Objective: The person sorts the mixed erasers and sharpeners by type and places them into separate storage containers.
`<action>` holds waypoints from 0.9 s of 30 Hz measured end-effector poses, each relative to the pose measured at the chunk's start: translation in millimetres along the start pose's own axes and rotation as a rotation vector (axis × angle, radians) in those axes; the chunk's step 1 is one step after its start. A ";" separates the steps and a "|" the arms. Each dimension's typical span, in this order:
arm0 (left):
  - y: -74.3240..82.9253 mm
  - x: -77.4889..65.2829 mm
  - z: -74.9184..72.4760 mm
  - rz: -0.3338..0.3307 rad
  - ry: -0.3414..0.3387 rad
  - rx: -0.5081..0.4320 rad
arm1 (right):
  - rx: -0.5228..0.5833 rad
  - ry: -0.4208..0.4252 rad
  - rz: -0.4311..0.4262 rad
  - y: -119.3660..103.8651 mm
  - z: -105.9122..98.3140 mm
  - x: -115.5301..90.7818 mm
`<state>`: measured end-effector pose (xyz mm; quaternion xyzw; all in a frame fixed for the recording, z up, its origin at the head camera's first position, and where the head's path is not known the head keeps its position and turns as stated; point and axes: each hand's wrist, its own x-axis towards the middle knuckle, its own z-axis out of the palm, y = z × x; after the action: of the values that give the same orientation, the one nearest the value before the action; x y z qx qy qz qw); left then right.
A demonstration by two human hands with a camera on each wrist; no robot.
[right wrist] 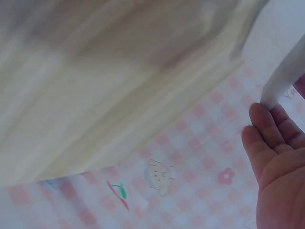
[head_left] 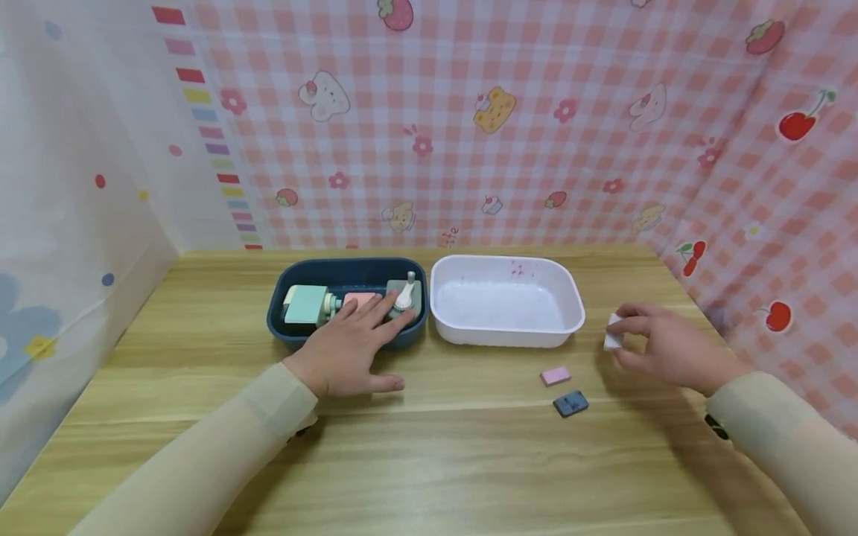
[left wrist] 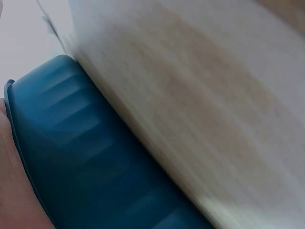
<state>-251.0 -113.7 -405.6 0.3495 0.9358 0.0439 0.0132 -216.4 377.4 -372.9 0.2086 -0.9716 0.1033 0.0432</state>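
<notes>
My right hand (head_left: 673, 348) pinches a small white block (head_left: 612, 336) above the table, to the right of the white basin (head_left: 506, 337). In the right wrist view the pale block (right wrist: 282, 78) shows between the fingertips. With fingers spread, my left hand (head_left: 351, 350) lies across the near rim of a dark blue basin (head_left: 315, 266), its fingertips over the contents. Inside that basin are a mint-green boxy item (head_left: 307, 304), a pink piece (head_left: 360, 299) partly hidden by the fingers, and a grey-green item with a white lever-like top (head_left: 405, 296).
A small pink block (head_left: 555, 376) and a dark grey-blue block (head_left: 570, 403) lie on the wooden table (head_left: 456, 461), in front of the white basin. The two basins stand side by side near the back edge. Printed cloth (head_left: 442, 134) hangs behind and at both sides.
</notes>
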 end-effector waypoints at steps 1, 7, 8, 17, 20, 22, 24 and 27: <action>0.1 0.2 -0.1 0.001 0.000 -0.001 | -0.015 0.028 -0.017 -0.7 -2.0 0.9; 1.4 -0.4 -2.2 -0.004 -0.008 -0.005 | -0.092 0.243 -0.188 -11.9 -11.7 14.9; 1.7 -0.7 -2.6 -0.002 -0.005 -0.005 | -0.096 0.264 -0.212 -14.9 -13.0 18.4; 2.1 -1.2 -2.6 0.021 0.021 -0.005 | -0.143 0.308 -0.361 -43.2 -14.3 52.0; 1.9 -1.2 -2.8 0.025 0.025 -0.002 | -0.160 0.317 -0.398 -49.0 -12.8 61.3; 1.9 -0.9 -2.9 0.023 0.023 0.000 | -0.178 0.323 -0.421 -52.7 -11.1 67.7; 1.8 -0.6 -2.9 0.021 0.019 0.002 | -0.190 0.321 -0.437 -55.9 -8.8 73.7; 2.1 -0.1 -3.1 0.014 0.011 0.001 | -0.202 0.307 -0.446 -61.3 -5.6 82.2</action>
<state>-249.7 -112.4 -402.4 0.3558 0.9334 0.0457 0.0075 -265.6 291.3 -345.8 0.3935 -0.8893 0.0245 0.2318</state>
